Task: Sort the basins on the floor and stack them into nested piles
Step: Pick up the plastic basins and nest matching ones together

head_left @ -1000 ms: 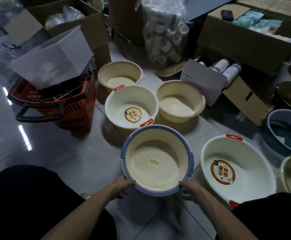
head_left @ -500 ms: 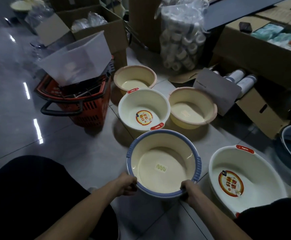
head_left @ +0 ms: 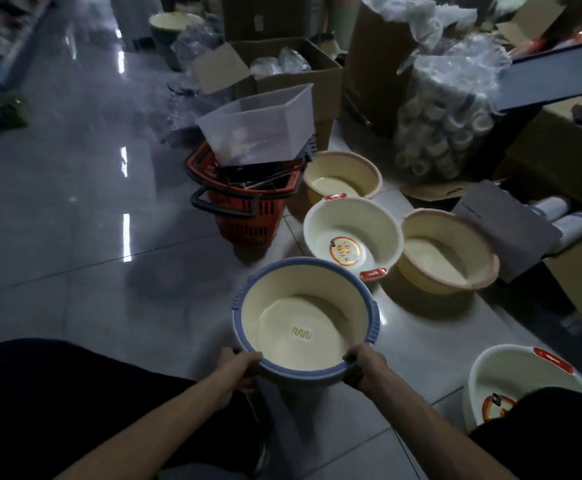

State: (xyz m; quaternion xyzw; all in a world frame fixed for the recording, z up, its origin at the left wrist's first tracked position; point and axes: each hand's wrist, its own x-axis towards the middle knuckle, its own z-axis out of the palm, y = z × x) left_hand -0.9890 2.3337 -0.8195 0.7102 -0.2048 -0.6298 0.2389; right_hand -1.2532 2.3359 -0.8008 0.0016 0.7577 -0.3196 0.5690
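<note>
Gripping the blue-rimmed basin [head_left: 300, 263] at its near edge, the left grip [head_left: 238, 370] and the right grip [head_left: 365, 370] each curl fingers round the rim, 1 on either side, and the basin seems to hang a little above the floor [head_left: 75, 237], near the person's knees and in the middle of the view. Judging by how things lie, the sorting has barely begun: no nested pile shows anywhere, and each of the 5 basins in view sits or is held singly. Beyond the held one stands a white basin [head_left: 383, 230] with red handles and a round sticker, a far pink-rimmed basin [head_left: 345, 168] just behind it, and a right pink-rimmed basin [head_left: 456, 237] just beside it on the right. A second white basin [head_left: 511, 372] of the same red-handled kind lies well apart at the near right, partly hidden by a dark knee. What seems left is nearly everything: the 2 white ones to be nested together, the 2 pink-rimmed ones likewise, and a place found for the blue-rimmed one, for which no match is visible. A red shopping basket [head_left: 244, 216] with a clear tub [head_left: 258, 129] on top stands to the left of the group.
</note>
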